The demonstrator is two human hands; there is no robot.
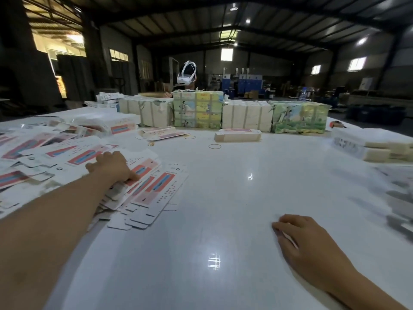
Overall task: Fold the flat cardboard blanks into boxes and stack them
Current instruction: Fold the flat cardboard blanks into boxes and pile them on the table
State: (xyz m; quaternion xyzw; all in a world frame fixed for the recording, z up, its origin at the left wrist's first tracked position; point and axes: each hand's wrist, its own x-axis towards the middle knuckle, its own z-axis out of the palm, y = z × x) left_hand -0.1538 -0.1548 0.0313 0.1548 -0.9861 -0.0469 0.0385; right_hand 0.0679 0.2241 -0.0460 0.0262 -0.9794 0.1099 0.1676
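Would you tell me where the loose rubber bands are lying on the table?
In the head view, three rubber bands lie mid-table on the far side, between the fanned blanks and the small bundle of blanks.

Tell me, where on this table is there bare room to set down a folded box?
The widest bare patch of table lies in the middle, between the fanned blanks under the left hand and the right hand, running back to the rubber bands. The left side is crowded with blanks, the far edge with bundles.

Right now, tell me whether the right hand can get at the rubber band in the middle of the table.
Probably yes. The right hand rests on bare table, and nothing lies between it and the rubber band; it would need a long forward stretch.
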